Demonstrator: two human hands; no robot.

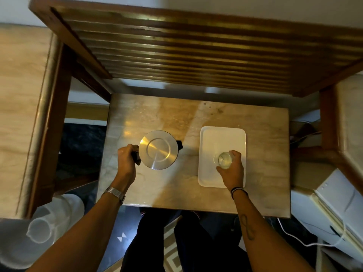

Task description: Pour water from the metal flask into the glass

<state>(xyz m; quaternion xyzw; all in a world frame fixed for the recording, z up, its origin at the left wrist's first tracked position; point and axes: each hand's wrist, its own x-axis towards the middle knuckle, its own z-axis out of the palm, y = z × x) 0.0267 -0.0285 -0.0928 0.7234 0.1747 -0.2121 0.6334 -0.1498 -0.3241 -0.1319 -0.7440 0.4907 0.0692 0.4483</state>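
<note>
The metal flask [158, 150], seen from above with its round steel lid and a black spout on the right, stands upright on the marble table [176, 118]. My left hand [127, 157] is closed around its black handle on the left side. A clear glass [223, 160] stands upright on a white rectangular tray [222, 138] at the right. My right hand [232, 167] wraps around the glass from the near side. Whether the glass holds water I cannot tell.
A slatted wooden shelf [196, 48] hangs over the far part of the table. A translucent plastic jug [47, 222] sits at lower left. A white appliance [334, 209] with a white cable [294, 236] stands at the right. My legs are below the table's near edge.
</note>
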